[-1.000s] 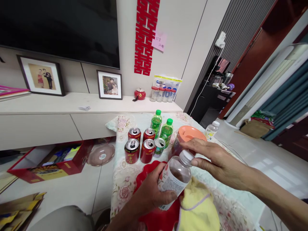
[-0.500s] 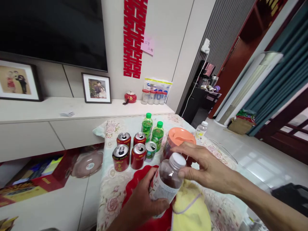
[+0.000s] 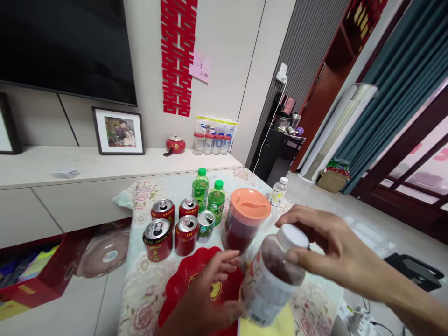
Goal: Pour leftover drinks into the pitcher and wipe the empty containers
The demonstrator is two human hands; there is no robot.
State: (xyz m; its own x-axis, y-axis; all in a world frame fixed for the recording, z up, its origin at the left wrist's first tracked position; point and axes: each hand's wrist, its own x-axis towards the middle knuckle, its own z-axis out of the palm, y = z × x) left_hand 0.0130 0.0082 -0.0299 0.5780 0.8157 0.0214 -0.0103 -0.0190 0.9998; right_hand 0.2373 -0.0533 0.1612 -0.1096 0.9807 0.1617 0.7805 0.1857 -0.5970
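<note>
From here I have R hand (image 3: 329,249) clamped on the white cap (image 3: 295,235) of a clear plastic btl (image 3: 273,284), tilted over the yellow cloth (image 3: 284,322), w/ L hand (image 3: 206,298), fingers apart, above the red scalloped tray (image 3: 172,282) on the bench (image 3: 138,282), nr the btl, contact unclear.

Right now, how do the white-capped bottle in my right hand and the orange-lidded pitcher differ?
The bottle has a small white cap; the pitcher has a broad orange lid. The bottle is tilted, gripped at the cap by the right hand; the pitcher stands on the tablecloth. Both tops are covered.
</note>
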